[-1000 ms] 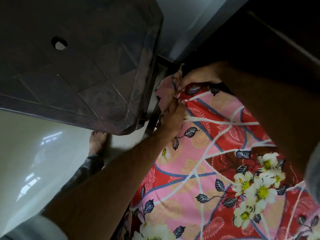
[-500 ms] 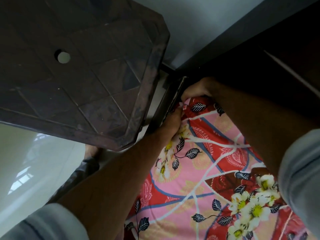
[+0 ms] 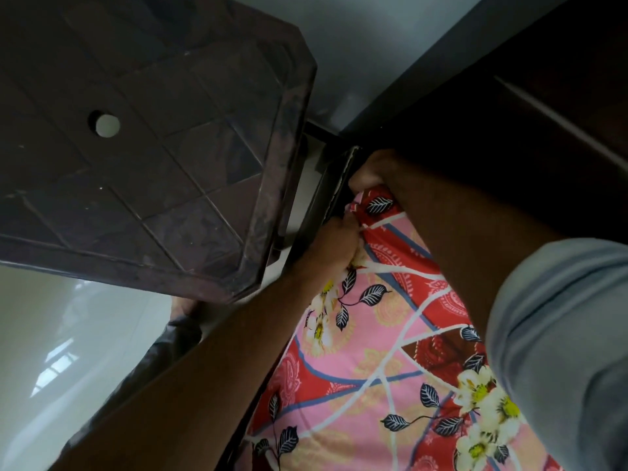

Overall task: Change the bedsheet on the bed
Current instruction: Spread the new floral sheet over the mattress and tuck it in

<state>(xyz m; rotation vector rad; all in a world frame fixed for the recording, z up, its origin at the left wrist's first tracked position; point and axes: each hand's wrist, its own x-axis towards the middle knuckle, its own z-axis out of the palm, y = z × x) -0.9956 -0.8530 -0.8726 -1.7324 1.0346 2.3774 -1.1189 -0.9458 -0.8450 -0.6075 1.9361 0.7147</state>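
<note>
A pink and red bedsheet (image 3: 384, 362) with white flowers and dark leaves covers the mattress at lower right. Both hands are at its far corner, by the dark bed frame (image 3: 326, 198). My left hand (image 3: 334, 244) grips the sheet's edge along the side of the mattress, fingers curled into the fabric. My right hand (image 3: 368, 173) is pushed down at the corner between sheet and headboard (image 3: 530, 107); its fingers are hidden in the gap.
A dark brown plastic stool (image 3: 142, 141) with a round hole stands close on the left of the bed corner. Glossy pale floor (image 3: 51, 351) lies at lower left, with my foot (image 3: 181, 305) under the stool's edge. A grey wall (image 3: 373, 45) lies beyond.
The loose raised corner of the sheet has been pulled down over the mattress corner. Both hands moved down into the gap by the frame, and the camera came closer.
</note>
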